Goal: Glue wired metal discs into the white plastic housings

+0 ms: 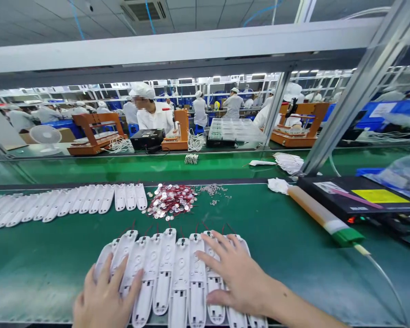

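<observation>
A row of long white plastic casings (163, 269) lies side by side on the green work surface (280, 255). Thin red wires stick out at the far ends of several of them. My left hand (104, 294) rests with fingers spread over the casings at the row's left end. Across the right-hand casings lies my right hand (237, 273), its fingers stretched out and thumb apart. Neither hand is wrapped round anything. Beyond the row is a heap of silvery discs with red wires (171, 200), beside a scatter of tiny grey parts (212, 189).
More white casings (102, 198) line the far left. At right lie a brownish tube with a green end (314, 212) and a black box (358, 196). A metal post (351, 91) slants behind. Across the green belt (140, 166), people in white work near orange fixtures (181, 130).
</observation>
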Available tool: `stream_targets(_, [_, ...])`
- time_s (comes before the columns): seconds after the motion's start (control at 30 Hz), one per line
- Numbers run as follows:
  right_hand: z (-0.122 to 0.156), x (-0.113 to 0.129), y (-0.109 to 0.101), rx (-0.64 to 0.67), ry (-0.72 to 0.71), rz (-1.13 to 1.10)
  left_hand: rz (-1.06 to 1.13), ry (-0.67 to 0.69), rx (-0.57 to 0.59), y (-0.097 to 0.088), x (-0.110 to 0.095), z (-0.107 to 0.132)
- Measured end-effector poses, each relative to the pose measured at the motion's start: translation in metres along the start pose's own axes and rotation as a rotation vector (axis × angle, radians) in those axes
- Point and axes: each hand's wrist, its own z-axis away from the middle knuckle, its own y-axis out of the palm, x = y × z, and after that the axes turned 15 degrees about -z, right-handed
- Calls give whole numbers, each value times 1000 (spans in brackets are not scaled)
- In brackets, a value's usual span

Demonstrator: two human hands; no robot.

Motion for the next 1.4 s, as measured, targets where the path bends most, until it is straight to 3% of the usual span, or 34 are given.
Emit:
stream_targets(0.13, [37, -28, -25, -1, 37, 75, -128, -151, -59, -24, -74, -17])
stream_targets(0.27, [68, -56, -42, -17, 49, 131, -155, -188, -125, -48, -135, -34])
stream_targets(0.37, [85, -74, -49, -38, 81, 180, -158, -168, -81, -62, -168, -45])
stream_targets(0.47, [95, -87, -53, -63, 85, 207, -134, -145, -55, -68, -188, -51])
stream_targets(0.6, [100, -95, -57, -82, 44, 220, -124, -96, -15, -61, -185, -50])
stream_targets(0.67, [100, -96, -57, -112, -4, 257, -121, -56, -17, -56, -170, -53])
stream_targets(0.73, [103, -96, -54, -211, -26, 333, -90, 44, -90, -54, -149, -61])
stream_targets(0.87, [114, -90, -30, -651, 185, 532, -4, 483, -199, -58, -108, -95])
stream_targets(0.93, [120, -86, -11, -784, 282, 616, 23, 698, -194, -58, -97, -110])
stream_targets(1.03, [121, -78, 13, -787, 365, 701, 84, 843, -194, -48, -95, -121])
stream_targets(1.13, [112, -75, 20, -766, 434, 694, 161, 902, -358, -30, -100, -127])
stream_targets(1.23, [99, -83, 5, -745, 455, 613, 175, 941, -485, -16, -105, -135])
stream_targets(1.4, [83, -109, -30, -602, 552, 421, 114, 967, -489, -9, -115, -144])
